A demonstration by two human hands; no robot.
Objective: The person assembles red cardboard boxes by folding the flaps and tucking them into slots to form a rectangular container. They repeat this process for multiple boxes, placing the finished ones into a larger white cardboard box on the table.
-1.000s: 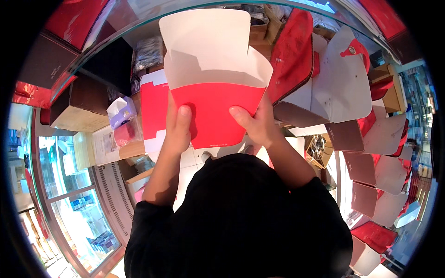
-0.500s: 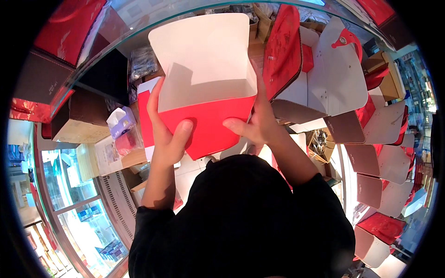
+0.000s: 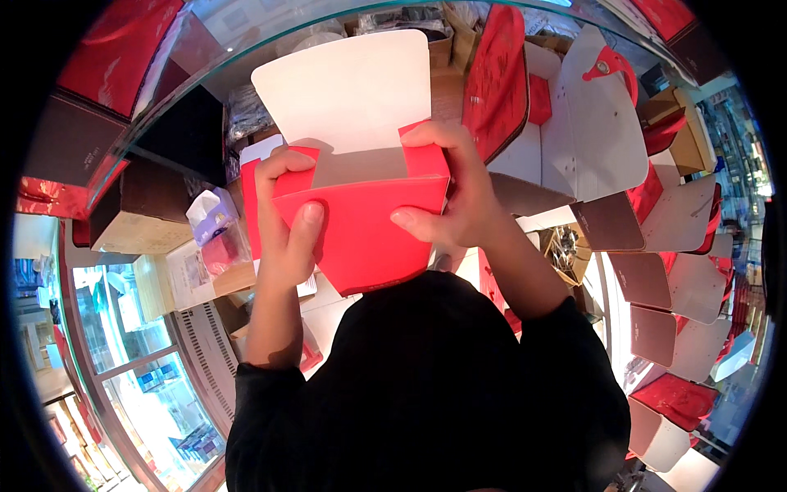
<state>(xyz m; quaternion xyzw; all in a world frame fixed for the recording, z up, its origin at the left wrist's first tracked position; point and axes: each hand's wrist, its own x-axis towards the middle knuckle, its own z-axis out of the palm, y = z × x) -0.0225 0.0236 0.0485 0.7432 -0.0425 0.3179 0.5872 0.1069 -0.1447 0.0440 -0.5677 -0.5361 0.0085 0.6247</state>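
Between my two hands is a red cardboard box (image 3: 369, 221) with a white inside. Its large lid flap (image 3: 348, 90) stands up at the far side, white face toward me. My left hand (image 3: 283, 213) grips the left end, thumb on the red front and fingers bent over the left side flap (image 3: 297, 161). On the right end, my right hand (image 3: 455, 193) has its thumb on the front and its fingers curled over the right side flap (image 3: 422, 148). Both side flaps lean inward over the opening. The box's underside is hidden.
Several open white, brown and red boxes (image 3: 594, 123) are lined up along the right. A purple tissue pack (image 3: 211, 215) lies at the left beside a brown carton (image 3: 143, 205). A glass edge (image 3: 328, 18) crosses the far side. Glass display cases (image 3: 156, 385) stand at lower left.
The fingers of both hands have moved from the box's outer sides to over its top, and the red side flaps now fold inward. The box has come slightly nearer to me.
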